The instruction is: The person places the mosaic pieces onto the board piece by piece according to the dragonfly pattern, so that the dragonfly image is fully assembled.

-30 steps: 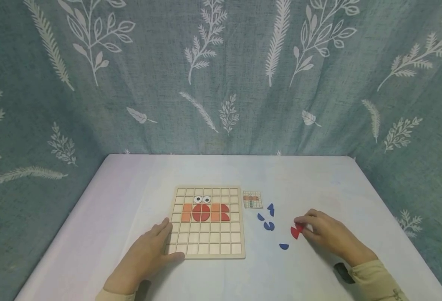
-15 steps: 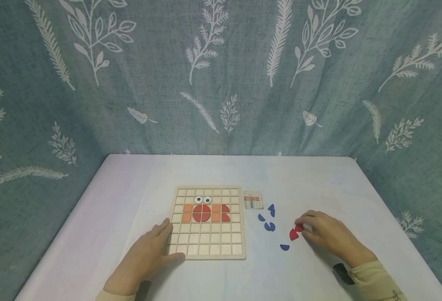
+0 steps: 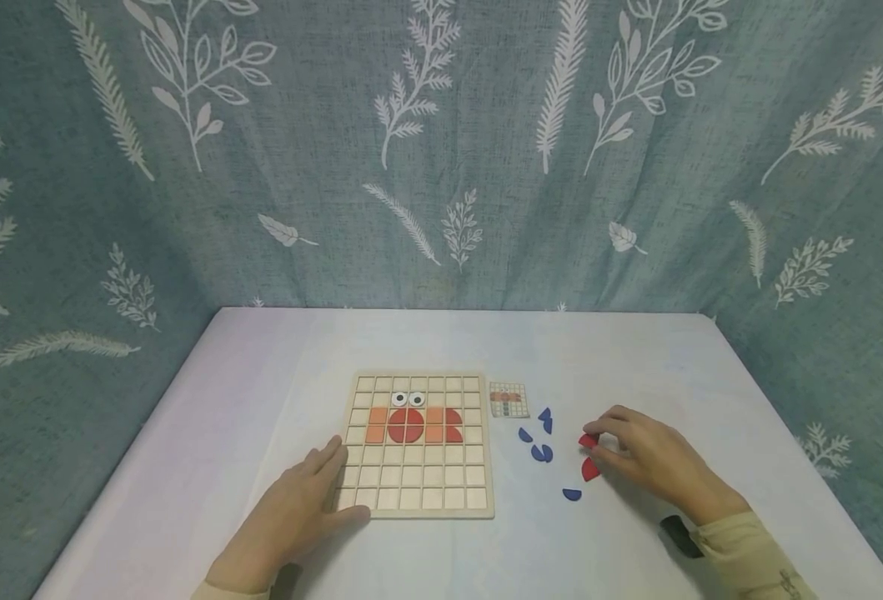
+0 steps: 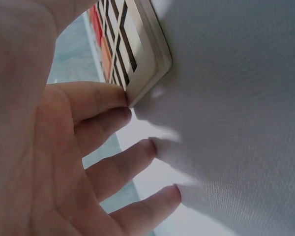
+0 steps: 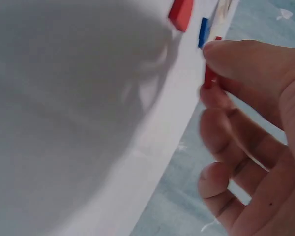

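Observation:
Between thumb and forefinger, my right hand (image 3: 651, 454) pinches a red quarter-circle tile (image 3: 587, 441); the right wrist view shows it edge-on, held off the table. A second red tile (image 3: 589, 471) lies on the table just below that hand. My left hand (image 3: 298, 500) rests at the lower left corner of a wooden grid board (image 3: 422, 515), fingers extended along its left edge and thumb by the bottom edge. Set in the board are orange squares (image 3: 434, 424), a red circle of quarter tiles (image 3: 406, 425), red tiles (image 3: 453, 425) and two eye tiles (image 3: 408, 399).
A small pattern card (image 3: 509, 401) lies against the board's upper right side. Several blue tiles (image 3: 542, 453) are scattered between board and right hand, one blue tile (image 3: 572, 494) nearer the front. Patterned curtain (image 3: 411, 250) surrounds the white table (image 3: 298, 350).
My right hand has picked up one red tile and shifted slightly up and left with it. The other red tile stays on the table. My left hand keeps its place on the board.

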`<state>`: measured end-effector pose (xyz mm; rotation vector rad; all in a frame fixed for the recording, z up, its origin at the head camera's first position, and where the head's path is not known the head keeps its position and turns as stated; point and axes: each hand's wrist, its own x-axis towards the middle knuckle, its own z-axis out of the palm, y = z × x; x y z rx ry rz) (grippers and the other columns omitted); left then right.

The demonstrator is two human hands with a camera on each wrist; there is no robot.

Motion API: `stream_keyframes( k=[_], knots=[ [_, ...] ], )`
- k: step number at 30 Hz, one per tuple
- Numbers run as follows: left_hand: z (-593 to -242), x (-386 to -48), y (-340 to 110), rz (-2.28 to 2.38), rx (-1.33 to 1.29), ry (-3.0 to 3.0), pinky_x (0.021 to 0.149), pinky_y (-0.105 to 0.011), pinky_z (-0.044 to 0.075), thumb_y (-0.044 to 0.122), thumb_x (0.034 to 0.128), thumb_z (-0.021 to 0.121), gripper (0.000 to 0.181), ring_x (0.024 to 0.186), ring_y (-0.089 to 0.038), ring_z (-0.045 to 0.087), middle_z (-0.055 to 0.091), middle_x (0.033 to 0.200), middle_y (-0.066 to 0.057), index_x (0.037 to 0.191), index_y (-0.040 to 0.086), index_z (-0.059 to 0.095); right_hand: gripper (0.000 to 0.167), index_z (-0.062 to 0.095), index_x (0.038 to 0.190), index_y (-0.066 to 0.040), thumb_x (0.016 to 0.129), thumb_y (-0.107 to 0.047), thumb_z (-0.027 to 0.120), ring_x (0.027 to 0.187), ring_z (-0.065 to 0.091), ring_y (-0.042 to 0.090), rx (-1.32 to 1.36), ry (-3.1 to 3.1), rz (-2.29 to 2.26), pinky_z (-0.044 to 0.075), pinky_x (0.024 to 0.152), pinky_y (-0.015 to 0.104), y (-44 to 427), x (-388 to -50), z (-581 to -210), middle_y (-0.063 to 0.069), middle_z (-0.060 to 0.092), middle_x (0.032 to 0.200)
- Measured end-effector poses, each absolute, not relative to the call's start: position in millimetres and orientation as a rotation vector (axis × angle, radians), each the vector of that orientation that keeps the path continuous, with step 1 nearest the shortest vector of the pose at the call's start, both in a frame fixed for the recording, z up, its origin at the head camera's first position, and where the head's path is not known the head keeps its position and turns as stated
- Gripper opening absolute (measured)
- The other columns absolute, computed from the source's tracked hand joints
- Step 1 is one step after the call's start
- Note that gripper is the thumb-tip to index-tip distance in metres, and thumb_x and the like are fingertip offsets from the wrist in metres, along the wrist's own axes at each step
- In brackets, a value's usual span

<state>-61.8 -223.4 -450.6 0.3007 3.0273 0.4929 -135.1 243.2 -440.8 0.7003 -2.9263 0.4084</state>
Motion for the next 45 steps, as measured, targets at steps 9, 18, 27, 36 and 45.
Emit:
stream_keyframes(
  k=[9,18,27,36,45],
  knots=[
    [-452,-60,-224,0.508,0.308,3.029,0.111,-0.061,0.039,0.057,0.0842,0.075,0.095,0.138,-0.048,0.043,0.039,0.158,-0.019,0.152,-0.001,0.042,0.031,0.076,0.11,-0.021,0.081,-0.022,0.087,0.081,0.063,0.01,0.891,-2.605,0.489,0.061,0.073,0.028,210,-145,-434,-0.009,0.068,0.104],
    [-454,-59,-226,0.516,0.323,3.044,0.111,-0.062,0.038,0.06,0.0861,0.071,0.094,0.139,-0.048,0.042,0.038,0.159,-0.018,0.152,-0.001,0.043,0.03,0.075,0.114,-0.018,0.085,-0.019,0.082,0.072,0.059,0.01,0.969,-2.373,0.72,0.053,0.059,0.022,155,-157,-428,-0.006,0.069,0.108],
    [-456,-60,-225,0.501,0.336,3.058,0.111,-0.062,0.039,0.06,0.0855,0.072,0.094,0.139,-0.047,0.043,0.041,0.158,-0.018,0.151,-0.001,0.044,0.026,0.075,0.113,-0.018,0.087,-0.019,0.08,0.085,0.067,0.012,1.106,-2.329,0.739,0.056,0.066,0.023,94,-168,-430,-0.006,0.069,0.105],
    [-453,-59,-226,0.504,0.335,3.053,0.11,-0.062,0.04,0.058,0.0859,0.073,0.093,0.137,-0.048,0.044,0.042,0.157,-0.019,0.151,-0.002,0.044,0.023,0.076,0.113,-0.018,0.091,-0.024,0.076,0.087,0.07,0.011,1.237,-2.37,0.651,0.059,0.072,0.024,39,-182,-430,-0.005,0.071,0.105],
    [-453,-59,-227,0.481,0.369,3.052,0.108,-0.062,0.042,0.061,0.086,0.071,0.094,0.135,-0.048,0.047,0.043,0.156,-0.019,0.15,-0.002,0.044,0.023,0.075,0.115,-0.02,0.092,-0.027,0.076,0.084,0.068,0.009,1.352,-2.489,0.633,0.055,0.068,0.021,1,-197,-427,-0.007,0.07,0.104]
  ],
)
